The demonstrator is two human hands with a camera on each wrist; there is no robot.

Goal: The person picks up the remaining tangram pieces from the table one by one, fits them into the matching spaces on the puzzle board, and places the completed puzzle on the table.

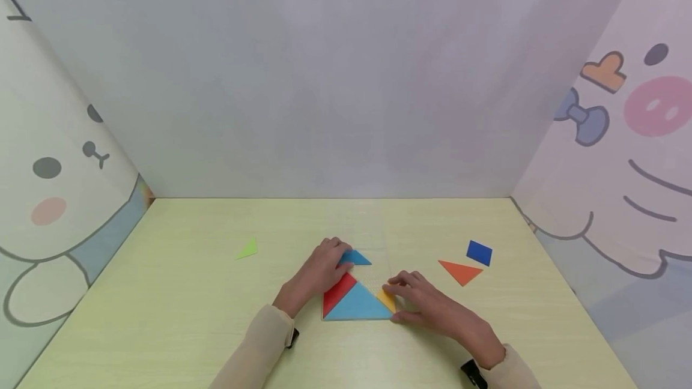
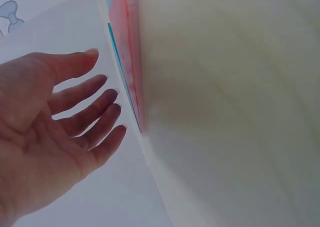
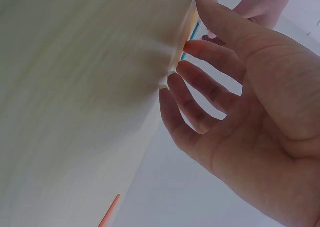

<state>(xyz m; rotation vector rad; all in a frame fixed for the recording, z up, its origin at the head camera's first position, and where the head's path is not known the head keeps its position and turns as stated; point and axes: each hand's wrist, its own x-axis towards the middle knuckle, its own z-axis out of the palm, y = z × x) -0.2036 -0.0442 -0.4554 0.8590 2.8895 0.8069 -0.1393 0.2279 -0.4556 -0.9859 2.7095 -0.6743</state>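
Note:
Flat coloured tangram pieces lie in a see-through tray [image 1: 372,281] on the table. A large light-blue triangle [image 1: 359,306] fills its front edge, with a red piece [image 1: 339,295] along the left side. My left hand [image 1: 324,266] reaches over the left side, its fingers on a smaller blue triangle [image 1: 355,257] behind the red piece; part of that triangle is hidden under them. At the tray's right side, my right hand [image 1: 424,299] has its fingertips on a yellow piece [image 1: 386,300], with the thumb by the front right corner. Both hands' fingers are loosely bent and spread.
A green triangle [image 1: 248,249] lies alone on the left of the table. To the right are an orange triangle [image 1: 461,272] and a dark blue four-sided piece [image 1: 479,253]. Pale curtain-like walls [image 1: 346,107] with cartoon prints at the sides surround the table.

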